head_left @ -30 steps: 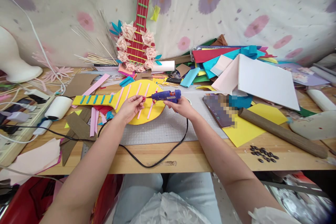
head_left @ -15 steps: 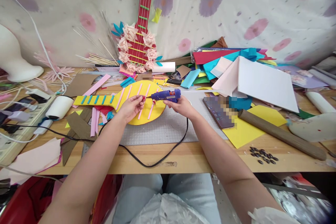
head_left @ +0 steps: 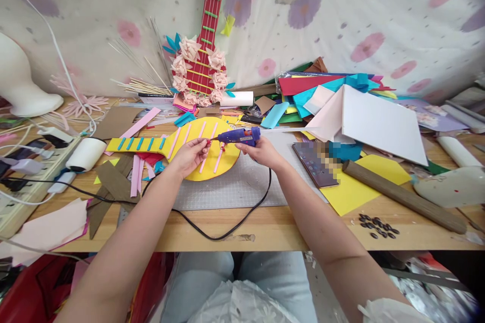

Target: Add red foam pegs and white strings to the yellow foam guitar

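My right hand (head_left: 261,151) is wrapped round a blue glue gun (head_left: 238,136), whose nozzle points left. A clear glue stick (head_left: 284,130) juts from its back end. My left hand (head_left: 191,156) pinches a small red piece (head_left: 208,142) right at the nozzle tip; its exact kind is too small to tell. Both hands are above a yellow lute-shaped cutout (head_left: 223,165) with pink strips across its body and blue strips along its neck. It lies partly on a grey cutting mat (head_left: 231,194).
A red instrument model with paper flowers (head_left: 204,73) leans on the back curtain. The black cord (head_left: 227,236) loops near the table's front edge. A phone (head_left: 312,164), a brown tube (head_left: 401,197) and several dark beads (head_left: 379,226) lie right. A power strip (head_left: 15,217) sits left.
The camera view has shifted slightly. Both hands, the glue gun and the red piece stay nearly where they were, with the nozzle still against the piece.
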`<state>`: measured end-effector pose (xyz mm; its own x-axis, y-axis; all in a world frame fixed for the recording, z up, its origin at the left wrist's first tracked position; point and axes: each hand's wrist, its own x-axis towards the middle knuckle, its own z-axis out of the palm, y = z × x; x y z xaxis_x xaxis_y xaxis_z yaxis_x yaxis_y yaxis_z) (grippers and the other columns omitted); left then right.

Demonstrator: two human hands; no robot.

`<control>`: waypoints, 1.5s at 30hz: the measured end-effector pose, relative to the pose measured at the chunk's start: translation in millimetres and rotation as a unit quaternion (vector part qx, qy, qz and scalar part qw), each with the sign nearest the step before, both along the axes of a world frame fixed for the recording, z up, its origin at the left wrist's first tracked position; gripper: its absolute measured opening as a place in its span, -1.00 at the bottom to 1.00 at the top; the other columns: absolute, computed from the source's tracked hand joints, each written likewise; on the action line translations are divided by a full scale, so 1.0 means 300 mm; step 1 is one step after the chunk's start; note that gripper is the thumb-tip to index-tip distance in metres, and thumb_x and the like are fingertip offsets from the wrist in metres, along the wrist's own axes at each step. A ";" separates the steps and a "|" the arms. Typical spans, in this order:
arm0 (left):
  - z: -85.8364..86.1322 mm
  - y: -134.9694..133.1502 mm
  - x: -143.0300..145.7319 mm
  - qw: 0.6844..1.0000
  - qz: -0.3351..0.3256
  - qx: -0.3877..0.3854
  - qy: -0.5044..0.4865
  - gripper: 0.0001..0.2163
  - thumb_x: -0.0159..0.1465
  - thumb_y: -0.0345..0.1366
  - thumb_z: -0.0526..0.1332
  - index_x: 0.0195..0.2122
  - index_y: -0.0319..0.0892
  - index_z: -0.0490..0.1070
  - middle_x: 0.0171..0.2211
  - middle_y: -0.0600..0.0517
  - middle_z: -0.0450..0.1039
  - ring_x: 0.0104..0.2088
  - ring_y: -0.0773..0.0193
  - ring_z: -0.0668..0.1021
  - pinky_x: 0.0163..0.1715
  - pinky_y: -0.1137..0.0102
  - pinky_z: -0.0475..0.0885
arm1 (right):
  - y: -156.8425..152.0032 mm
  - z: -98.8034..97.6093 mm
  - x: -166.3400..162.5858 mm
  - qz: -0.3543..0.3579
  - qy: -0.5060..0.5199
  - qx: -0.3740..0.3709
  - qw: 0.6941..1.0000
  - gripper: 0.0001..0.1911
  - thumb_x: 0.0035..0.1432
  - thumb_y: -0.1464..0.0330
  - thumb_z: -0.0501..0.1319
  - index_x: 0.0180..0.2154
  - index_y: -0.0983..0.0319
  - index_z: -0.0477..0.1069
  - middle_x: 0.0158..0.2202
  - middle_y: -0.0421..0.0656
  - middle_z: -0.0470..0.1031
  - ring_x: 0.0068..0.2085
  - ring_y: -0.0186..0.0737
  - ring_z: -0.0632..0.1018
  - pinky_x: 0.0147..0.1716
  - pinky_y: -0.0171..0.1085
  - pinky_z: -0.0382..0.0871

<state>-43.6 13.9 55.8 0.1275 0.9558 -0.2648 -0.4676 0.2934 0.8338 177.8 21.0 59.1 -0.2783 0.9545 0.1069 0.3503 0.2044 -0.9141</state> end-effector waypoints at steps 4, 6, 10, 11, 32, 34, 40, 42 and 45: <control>-0.006 0.001 -0.001 1.000 0.004 0.006 0.001 -0.97 0.10 -0.50 0.26 -0.43 -0.30 0.44 -0.50 0.03 0.40 -0.58 0.56 0.37 -0.59 0.66 0.32 | -0.003 0.015 0.001 0.001 -0.005 -0.010 1.000 -0.56 -0.11 -0.04 0.24 -0.47 0.21 0.37 -0.62 -0.22 0.28 -0.56 -0.35 0.30 -0.61 -0.32 0.17; -0.007 -0.001 0.001 1.000 0.019 0.016 0.018 -0.94 0.07 -0.51 0.28 -0.42 -0.29 0.45 -0.47 0.03 0.43 -0.58 0.56 0.38 -0.57 0.65 0.33 | -0.008 0.026 0.006 -0.004 -0.002 -0.029 1.000 -0.55 -0.12 -0.06 0.24 -0.51 0.22 0.34 -0.62 -0.21 0.29 -0.60 -0.39 0.26 -0.63 -0.32 0.14; 0.006 -0.013 0.013 0.992 0.047 0.071 0.096 -0.88 0.03 -0.46 0.31 -0.37 -0.28 0.48 -0.44 0.04 0.46 -0.57 0.53 0.40 -0.53 0.59 0.36 | -0.017 0.058 0.027 0.012 0.007 -0.039 0.999 -0.51 -0.14 -0.08 0.23 -0.54 0.24 0.31 -0.63 -0.23 0.29 -0.63 -0.44 0.21 -0.66 -0.34 0.10; 0.014 -0.015 0.016 0.988 0.051 0.087 0.120 -0.86 0.02 -0.43 0.32 -0.36 -0.28 0.48 -0.44 0.04 0.47 -0.57 0.52 0.40 -0.52 0.57 0.37 | -0.017 0.066 0.033 0.020 0.007 -0.039 0.999 -0.50 -0.14 -0.08 0.23 -0.53 0.24 0.31 -0.64 -0.24 0.28 -0.64 -0.45 0.21 -0.66 -0.35 0.10; 0.080 0.000 0.021 0.951 0.055 0.179 0.247 -0.78 -0.01 -0.48 0.30 -0.30 -0.25 0.40 -0.50 0.07 0.44 -0.56 0.43 0.45 -0.52 0.50 0.41 | 0.001 0.108 0.051 0.017 -0.057 -0.013 0.998 -0.56 -0.12 -0.02 0.23 -0.52 0.24 0.31 -0.64 -0.27 0.27 -0.59 -0.41 0.27 -0.58 -0.35 0.13; 0.082 0.002 0.021 0.950 0.053 0.177 0.252 -0.78 -0.01 -0.48 0.30 -0.30 -0.25 0.40 -0.50 0.07 0.44 -0.55 0.41 0.46 -0.53 0.50 0.41 | 0.000 0.108 0.052 0.012 -0.055 -0.013 0.998 -0.57 -0.12 -0.02 0.23 -0.51 0.24 0.31 -0.63 -0.26 0.28 -0.57 -0.40 0.28 -0.56 -0.35 0.14; 0.077 0.008 0.018 0.939 0.042 0.199 0.279 -0.77 0.00 -0.46 0.27 -0.27 -0.26 0.39 -0.49 0.07 0.43 -0.54 0.41 0.47 -0.54 0.51 0.42 | -0.001 0.107 0.050 0.012 -0.051 -0.023 0.998 -0.56 -0.13 -0.02 0.24 -0.47 0.25 0.32 -0.59 -0.24 0.33 -0.55 -0.39 0.31 -0.55 -0.35 0.16; 0.073 0.011 0.015 0.933 0.038 0.207 0.291 -0.76 0.01 -0.44 0.26 -0.25 -0.25 0.39 -0.48 0.08 0.42 -0.53 0.41 0.47 -0.54 0.50 0.44 | -0.002 0.109 0.049 0.015 -0.046 -0.022 0.999 -0.56 -0.13 -0.01 0.24 -0.45 0.25 0.33 -0.57 -0.23 0.34 -0.53 -0.37 0.34 -0.54 -0.34 0.17; 0.067 0.015 0.011 0.926 0.032 0.216 0.309 -0.75 0.02 -0.41 0.26 -0.23 -0.24 0.38 -0.47 0.08 0.42 -0.54 0.42 0.46 -0.53 0.48 0.46 | -0.005 0.112 0.048 0.016 -0.045 -0.022 0.999 -0.55 -0.14 -0.01 0.24 -0.44 0.25 0.33 -0.57 -0.23 0.34 -0.51 -0.35 0.36 -0.51 -0.33 0.19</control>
<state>-40.4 18.5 76.0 0.0183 0.9899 0.1404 0.1333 -0.1416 0.9809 192.3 19.4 92.6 -0.3156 0.9482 0.0378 0.4249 0.1768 -0.8878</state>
